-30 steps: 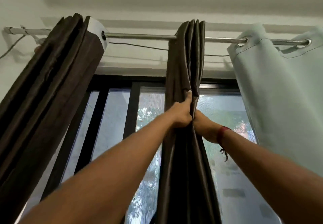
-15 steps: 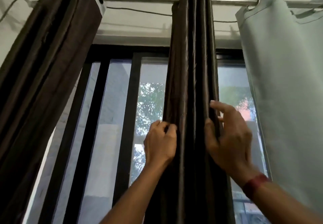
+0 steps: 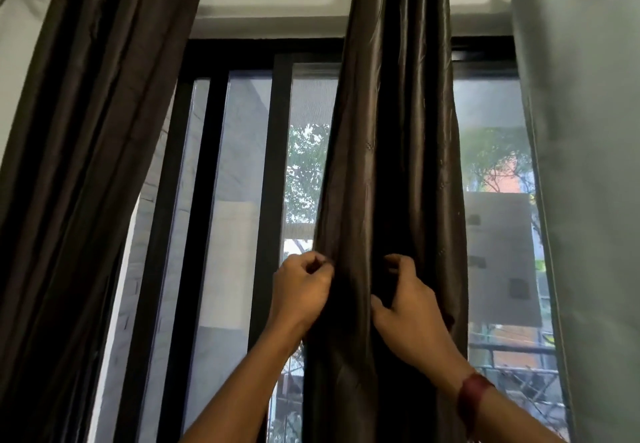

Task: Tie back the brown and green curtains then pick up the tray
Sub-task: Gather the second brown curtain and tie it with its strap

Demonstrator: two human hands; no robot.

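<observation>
Both hands have moved lower down the middle brown curtain (image 3: 391, 148) since the earlier frame, and the fingers of the right hand (image 3: 408, 307), spread then, are now curled. At the curtain's left edge the left hand (image 3: 301, 290) pinches the cloth between curled fingers and thumb; the right hand, with a red wristband (image 3: 472, 396) on its wrist, grips a fold at the curtain's front. This curtain hangs gathered in a narrow upright bundle before a black-framed window (image 3: 280, 131). Well apart to its left hangs a second brown curtain (image 3: 86, 165), also gathered; to its right, near but apart, hangs the pale green curtain (image 3: 588, 165). Above it runs a white wall (image 3: 270, 10). Behind it, through the glass, show a leafy tree (image 3: 304, 172) and a grey building (image 3: 498, 255)
</observation>
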